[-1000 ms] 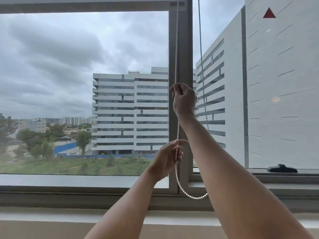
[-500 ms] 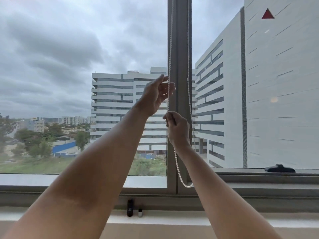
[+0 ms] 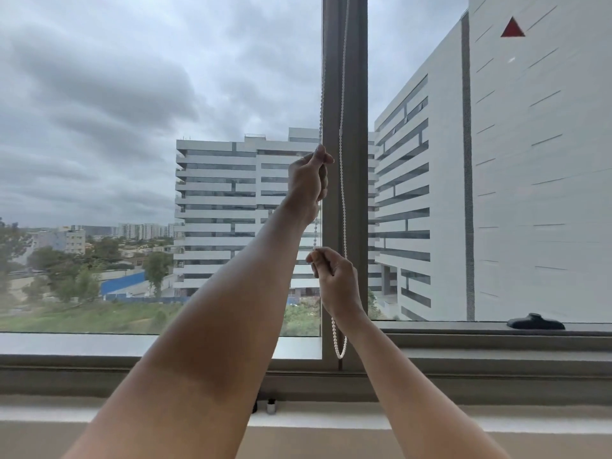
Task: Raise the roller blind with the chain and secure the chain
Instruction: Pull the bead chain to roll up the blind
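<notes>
A white beaded chain hangs as a loop in front of the grey window mullion, its bottom bend near the sill. My left hand is closed on the left strand, higher up. My right hand pinches the same strand lower down. The right strand hangs free beside both hands. The roller blind itself is out of view above the top edge; the glass is uncovered.
A grey window frame and pale sill run across the bottom. A black window handle lies on the right pane's lower rail. Two small dark and silver objects stand on the ledge under the mullion.
The blind's bottom bar, seen at the top a second ago, has gone out of view. My hands have swapped heights: the left went up and closed on the chain, the right came down.
</notes>
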The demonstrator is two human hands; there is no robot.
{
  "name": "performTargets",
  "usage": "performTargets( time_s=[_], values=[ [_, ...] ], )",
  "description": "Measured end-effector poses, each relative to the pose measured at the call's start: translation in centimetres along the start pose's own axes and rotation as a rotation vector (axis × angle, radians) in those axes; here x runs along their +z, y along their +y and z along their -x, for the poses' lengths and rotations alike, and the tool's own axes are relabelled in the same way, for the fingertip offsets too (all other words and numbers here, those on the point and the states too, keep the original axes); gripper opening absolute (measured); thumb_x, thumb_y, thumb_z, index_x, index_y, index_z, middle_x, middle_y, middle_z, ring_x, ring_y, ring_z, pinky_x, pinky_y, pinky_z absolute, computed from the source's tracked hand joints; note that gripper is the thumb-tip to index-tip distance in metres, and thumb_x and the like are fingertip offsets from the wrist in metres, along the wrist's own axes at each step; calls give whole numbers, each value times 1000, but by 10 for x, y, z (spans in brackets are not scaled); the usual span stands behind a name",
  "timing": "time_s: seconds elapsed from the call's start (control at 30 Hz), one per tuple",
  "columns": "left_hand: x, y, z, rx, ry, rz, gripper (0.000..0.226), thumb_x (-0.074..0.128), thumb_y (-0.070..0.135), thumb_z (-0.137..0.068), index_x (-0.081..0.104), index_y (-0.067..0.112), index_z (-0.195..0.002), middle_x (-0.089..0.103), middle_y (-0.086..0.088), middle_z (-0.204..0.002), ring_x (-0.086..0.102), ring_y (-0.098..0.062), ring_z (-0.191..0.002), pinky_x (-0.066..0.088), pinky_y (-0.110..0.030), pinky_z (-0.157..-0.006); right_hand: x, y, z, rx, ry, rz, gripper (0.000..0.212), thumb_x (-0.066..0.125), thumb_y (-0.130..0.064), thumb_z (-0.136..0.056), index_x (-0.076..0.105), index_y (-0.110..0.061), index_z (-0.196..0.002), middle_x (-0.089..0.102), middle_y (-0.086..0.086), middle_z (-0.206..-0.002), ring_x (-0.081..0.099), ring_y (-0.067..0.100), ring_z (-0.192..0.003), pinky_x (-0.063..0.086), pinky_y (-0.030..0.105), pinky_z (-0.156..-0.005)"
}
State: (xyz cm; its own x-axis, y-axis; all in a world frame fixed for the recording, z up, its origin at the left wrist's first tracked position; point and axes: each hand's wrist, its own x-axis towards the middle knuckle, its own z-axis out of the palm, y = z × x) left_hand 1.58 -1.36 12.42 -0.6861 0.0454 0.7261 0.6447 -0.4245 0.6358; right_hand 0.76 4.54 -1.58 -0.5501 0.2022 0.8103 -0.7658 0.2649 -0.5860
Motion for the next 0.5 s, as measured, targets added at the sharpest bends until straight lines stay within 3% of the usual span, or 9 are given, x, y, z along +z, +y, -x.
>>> performTargets(
  time_s=[0.13, 0.23, 0.33, 0.43, 0.5],
  values=[
    [-5, -2, 4, 71, -22, 86, 38, 37, 19, -99, 48, 12, -63, 32, 10, -31, 20, -3, -27, 12, -15, -30, -3, -1, -1, 32, -63, -52, 22, 45, -6, -94, 62, -10, -81, 52, 8, -66, 40, 7, -54, 36, 19, -56],
    [-11, -6, 9, 79, -58, 135, 37, 37, 19, -98, 46, 13, -63, 32, 11, -34, 21, -1, -28, 12, -13, -29, -6, -2, -1, 85, -151, -108, 25, 40, -7, -96, 63, -3, -87, 54, 2, -63, 48, -2, -47, 36, 9, -49],
    [-19, -20, 19, 56, -74, 132, 36, 37, 19, -98, 46, 14, -64, 31, 12, -36, 22, 0, -29, 14, -12, -29, -7, -3, -3, 167, -175, -179, 30, 35, -10, -98, 60, 5, -100, 61, 3, -71, 55, -1, -59, 40, 8, -53],
    [-32, -42, 35, 9, -87, 157, 35, 36, 19, -98, 47, 13, -66, 33, 12, -36, 24, 0, -29, 19, -12, -28, -10, -11, -17, 200, -82, -200, 31, 35, -17, -98, 62, -2, -102, 63, 0, -76, 56, 10, -71, 42, 21, -62],
    [-39, -56, 47, -34, -85, 179, 35, 36, 20, -98, 48, 13, -66, 35, 12, -34, 26, 0, -28, 24, -13, -28, -12, -23, -28, 180, -67, -220, 31, 35, -21, -99, 63, -10, -94, 63, -3, -76, 58, 8, -71, 43, 20, -61]
  ],
)
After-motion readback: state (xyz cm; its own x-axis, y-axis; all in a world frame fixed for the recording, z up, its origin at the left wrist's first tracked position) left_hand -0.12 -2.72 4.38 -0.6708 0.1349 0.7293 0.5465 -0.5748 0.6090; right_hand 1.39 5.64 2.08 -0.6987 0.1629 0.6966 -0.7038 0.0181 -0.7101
